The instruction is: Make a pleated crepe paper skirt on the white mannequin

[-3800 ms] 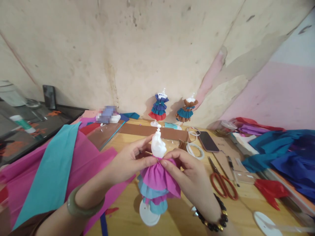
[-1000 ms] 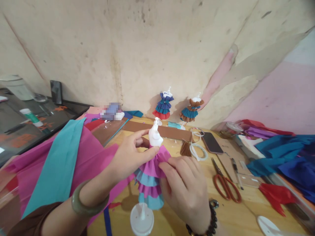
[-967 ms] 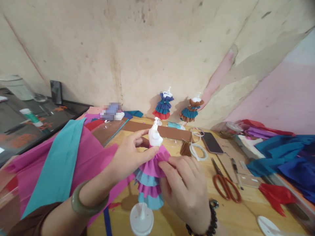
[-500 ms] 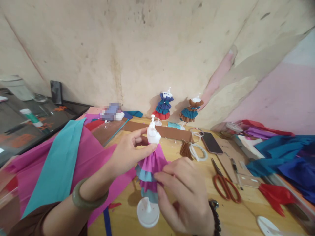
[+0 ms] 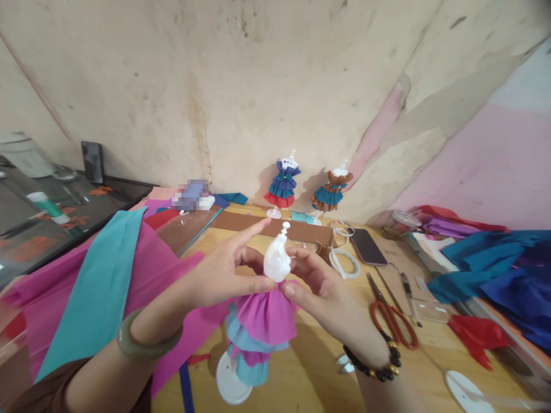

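A small white dress form (image 5: 276, 259) stands tilted in front of me, wearing a tiered skirt (image 5: 269, 321) of gathered pink and light blue crepe-like material. My left hand (image 5: 217, 272) grips its waist from the left, thumb pressed at the skirt's top edge and index finger pointing out. From the other side my right hand (image 5: 325, 284) closes on the same waist, its thumb against the pink gathers. Some fingers of both hands are hidden behind the torso. Below the skirt shows the round white base (image 5: 232, 378).
Two dressed miniature forms (image 5: 283, 183) (image 5: 332, 192) stand by the wall. Orange-handled scissors (image 5: 392, 321), a phone (image 5: 368, 246) and a pen (image 5: 408, 292) lie right. Pink and turquoise sheets (image 5: 97, 292) cover the left; blue and red pieces (image 5: 473, 338) lie far right.
My right hand has moved up from the skirt's side to the waist. The dress form has turned and tilted, its torso coming lower and its base shifting left.
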A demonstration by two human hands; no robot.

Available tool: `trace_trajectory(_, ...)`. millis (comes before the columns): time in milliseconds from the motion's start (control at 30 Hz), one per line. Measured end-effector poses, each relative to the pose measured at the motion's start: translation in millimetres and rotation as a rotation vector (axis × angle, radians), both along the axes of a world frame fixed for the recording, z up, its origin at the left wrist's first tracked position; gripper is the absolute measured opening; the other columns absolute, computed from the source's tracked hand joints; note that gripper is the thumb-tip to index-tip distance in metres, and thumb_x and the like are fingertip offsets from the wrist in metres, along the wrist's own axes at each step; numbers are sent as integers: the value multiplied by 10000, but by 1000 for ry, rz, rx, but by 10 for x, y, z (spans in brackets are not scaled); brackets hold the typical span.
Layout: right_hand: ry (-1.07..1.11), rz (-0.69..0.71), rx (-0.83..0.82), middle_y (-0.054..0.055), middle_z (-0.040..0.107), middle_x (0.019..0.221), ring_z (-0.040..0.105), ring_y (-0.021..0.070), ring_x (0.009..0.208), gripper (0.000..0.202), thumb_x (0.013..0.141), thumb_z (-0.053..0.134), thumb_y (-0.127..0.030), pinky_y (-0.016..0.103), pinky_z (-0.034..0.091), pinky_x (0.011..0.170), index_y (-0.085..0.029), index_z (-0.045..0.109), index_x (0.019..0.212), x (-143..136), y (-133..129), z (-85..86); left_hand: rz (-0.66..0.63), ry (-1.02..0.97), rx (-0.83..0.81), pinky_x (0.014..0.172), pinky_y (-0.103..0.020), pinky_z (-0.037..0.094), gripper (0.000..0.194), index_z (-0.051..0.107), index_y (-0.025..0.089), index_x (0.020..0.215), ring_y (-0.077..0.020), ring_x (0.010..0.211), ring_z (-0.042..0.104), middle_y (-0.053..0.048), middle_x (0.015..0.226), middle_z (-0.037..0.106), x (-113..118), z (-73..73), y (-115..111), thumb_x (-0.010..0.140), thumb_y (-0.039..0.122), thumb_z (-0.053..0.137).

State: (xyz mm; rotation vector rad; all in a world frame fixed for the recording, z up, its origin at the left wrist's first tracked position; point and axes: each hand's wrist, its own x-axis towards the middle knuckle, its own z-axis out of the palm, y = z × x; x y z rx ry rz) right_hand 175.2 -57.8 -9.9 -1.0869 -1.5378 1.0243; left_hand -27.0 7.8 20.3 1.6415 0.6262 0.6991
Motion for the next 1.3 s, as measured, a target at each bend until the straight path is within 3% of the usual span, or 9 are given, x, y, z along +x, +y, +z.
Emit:
trace_trajectory(167,-39,-52,-90,-23,621,740,629,147,667,386,788,747,-432,274,531,597,-215,598,1070,29,-26,76,0,-29,-20,719,-280,522,986,201,204,1557,-200,838,697,-29,873,740,10,-4,23,762,270,780)
trace_trajectory(333,-67,-63,-85,8,662,735,605,147,660,248,759,756,-402,259,491,588,-196,617,748,11,-38,140,33,-5,29,752,-314,528,940,226,201,1550,-216,901,683,-43,909,736,25,-71,81,779,277,757)
trace_trajectory(533,-152,-104,-66,40,718,766,648,168,702,157,805,686,-330,281,516,668,-175,683,778,-31,-45,134,-28,-19,-2,780,-347,533,964,137,214,1568,-251,974,692,-110,1072,742,13,-75,74,812,286,730)
trace_trajectory(700,-172,-87,1,20,733,786,663,156,726,113,838,658,-298,255,529,696,-193,686,809,-66,-54,149,-67,-58,-97,922,-403,502,1058,100,209,1569,-269,1106,655,-129,1164,718,44,-77,41,762,252,784)
trace_trajectory(833,-190,-85,9,13,714,774,645,147,703,114,851,641,-295,241,523,664,-192,671,813,-84,-59,148,-59,-13,-144,896,-410,510,913,238,175,1533,-276,1084,660,-134,1153,703,81,-118,48,789,268,760)
trace_trajectory(1000,-232,-83,15,11,706,764,634,144,687,92,843,638,-262,245,516,662,-183,680,821,-77,-59,126,-136,-77,-43,951,-375,485,435,603,131,1225,-248,1087,655,-123,1165,701,124,-88,64,813,210,722)
trace_trajectory(1067,-228,-76,11,10,714,771,642,144,697,86,842,644,-258,244,516,668,-185,686,823,-75,-65,124,-155,-90,-20,948,-370,488,343,639,135,1159,-235,1052,669,-110,1141,712,130,-75,64,826,190,701)
trace_trajectory(1300,-204,-74,-16,4,715,761,644,137,693,106,862,644,-269,233,519,661,-188,687,808,-81,-98,134,-158,-107,-27,973,-354,489,335,643,144,1195,-213,1077,669,-99,1171,716,128,-54,24,860,128,645)
